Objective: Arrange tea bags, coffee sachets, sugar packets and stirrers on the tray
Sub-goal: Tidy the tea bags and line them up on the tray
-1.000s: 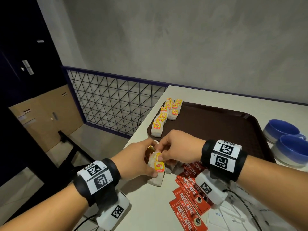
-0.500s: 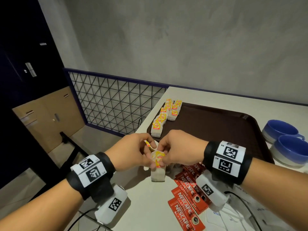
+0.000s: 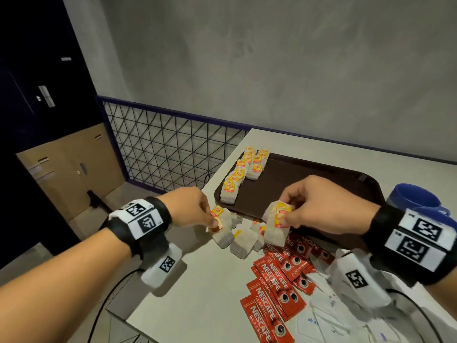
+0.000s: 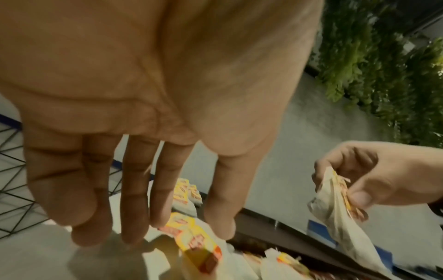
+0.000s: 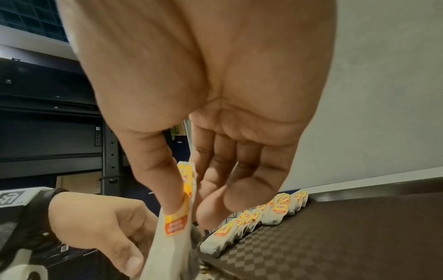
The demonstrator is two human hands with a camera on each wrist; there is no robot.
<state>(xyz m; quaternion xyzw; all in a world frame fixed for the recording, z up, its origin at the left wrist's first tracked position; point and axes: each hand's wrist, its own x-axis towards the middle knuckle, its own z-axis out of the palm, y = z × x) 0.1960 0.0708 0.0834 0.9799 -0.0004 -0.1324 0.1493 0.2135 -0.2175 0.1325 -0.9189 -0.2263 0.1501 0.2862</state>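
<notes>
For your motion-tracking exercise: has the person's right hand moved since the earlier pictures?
Yes. The right hand, pinching a white tea bag, has shifted right, from the dark brown plastic tray's near-left corner towards its near middle.

- Both forearms reach forward side by side, each wrist wearing a black band with white coded tags.
- Left hand [image 3: 190, 206] is palm-down and low, fingers [image 4: 134, 199] fairly straight and pointing downward, tips pinching the top of a tea bag [image 3: 220, 233].
- Right hand [image 3: 326, 206] sits a bit higher, thumb and forefinger pinching a second tea bag [image 3: 277, 225], the other fingers loosely curled behind.
</notes>
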